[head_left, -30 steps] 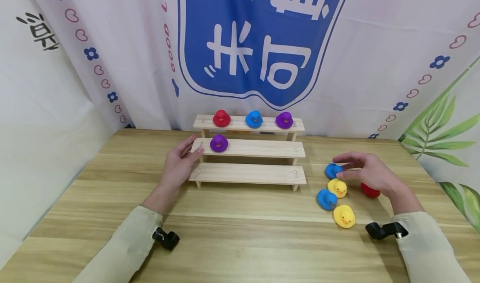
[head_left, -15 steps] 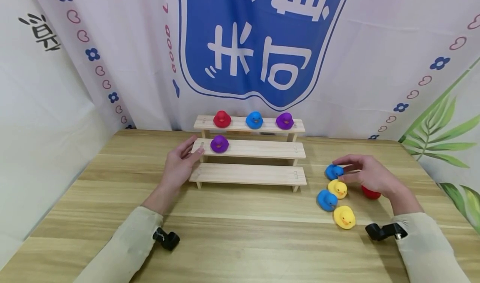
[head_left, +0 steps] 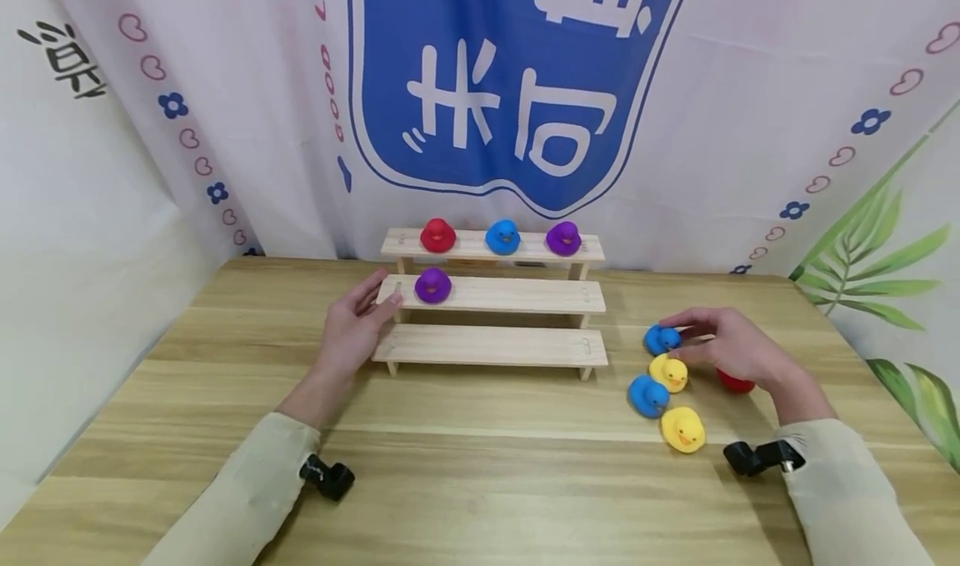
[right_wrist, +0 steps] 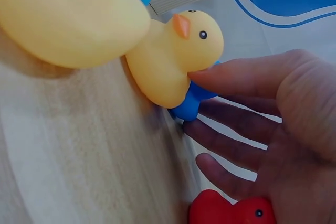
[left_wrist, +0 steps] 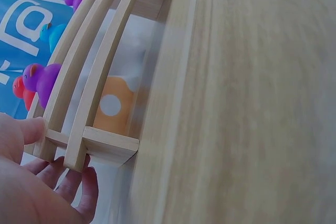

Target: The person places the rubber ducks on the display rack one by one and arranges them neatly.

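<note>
My left hand (head_left: 351, 326) holds the left end of a three-tier wooden stand (head_left: 495, 345); in the left wrist view its thumb lies on the middle board and the fingers curl around the end. On that board sits a purple rubber duck (head_left: 432, 286). Off to the right, my right hand (head_left: 738, 345) has thumb and fingers around a blue rubber duck (head_left: 662, 339) on the table. A yellow duck (right_wrist: 176, 59) partly covers that blue duck in the right wrist view. Under the right hand lies a red duck (head_left: 735, 380), partly hidden.
The stand's top board carries a red duck (head_left: 438, 236), a blue duck (head_left: 503, 237) and a purple duck (head_left: 564, 238). Another blue duck (head_left: 648, 396) and a yellow duck (head_left: 683, 429) lie nearer on the wooden table (head_left: 480, 483). A printed curtain (head_left: 720, 132) hangs behind.
The head view has shifted slightly, moving the whole scene a little to the left. Both hands and the ducks keep their places.
</note>
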The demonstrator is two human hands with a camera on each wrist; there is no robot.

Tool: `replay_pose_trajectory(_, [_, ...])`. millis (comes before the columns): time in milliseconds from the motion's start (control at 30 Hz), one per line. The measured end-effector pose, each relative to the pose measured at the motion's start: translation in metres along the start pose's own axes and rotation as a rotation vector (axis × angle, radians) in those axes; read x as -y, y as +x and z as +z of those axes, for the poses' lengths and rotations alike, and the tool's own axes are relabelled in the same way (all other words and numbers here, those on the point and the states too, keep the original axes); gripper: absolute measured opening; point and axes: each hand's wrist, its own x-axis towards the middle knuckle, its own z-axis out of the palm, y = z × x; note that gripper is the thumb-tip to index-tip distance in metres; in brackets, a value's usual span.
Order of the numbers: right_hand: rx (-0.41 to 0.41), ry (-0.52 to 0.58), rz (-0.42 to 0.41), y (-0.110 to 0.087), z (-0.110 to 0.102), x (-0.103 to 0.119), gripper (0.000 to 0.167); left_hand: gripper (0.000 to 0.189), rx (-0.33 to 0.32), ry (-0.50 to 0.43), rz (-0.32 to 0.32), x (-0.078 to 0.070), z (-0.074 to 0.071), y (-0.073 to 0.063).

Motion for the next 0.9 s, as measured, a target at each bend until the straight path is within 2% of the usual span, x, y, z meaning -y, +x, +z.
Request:
replay_pose_trajectory(333, [-0.021,-0.044,0.011,0.002,0.000,0.002,0.055,0.068,0.000,-0.010,-0.008,-0.001,0.000,0.000])
replay_pose_trajectory(567, [-0.071,-0.012,0.039,-0.001,-0.002,0.006,0.059,0.066,-0.001,-0.012,-0.004,-0.001,0.000,0.001])
replay_pose_trajectory(900, [-0.137,0.040,0.026,-0.002,-0.003,0.011,0.062,0.066,0.002,-0.003,0.013,0.000,-0.001,0.000])
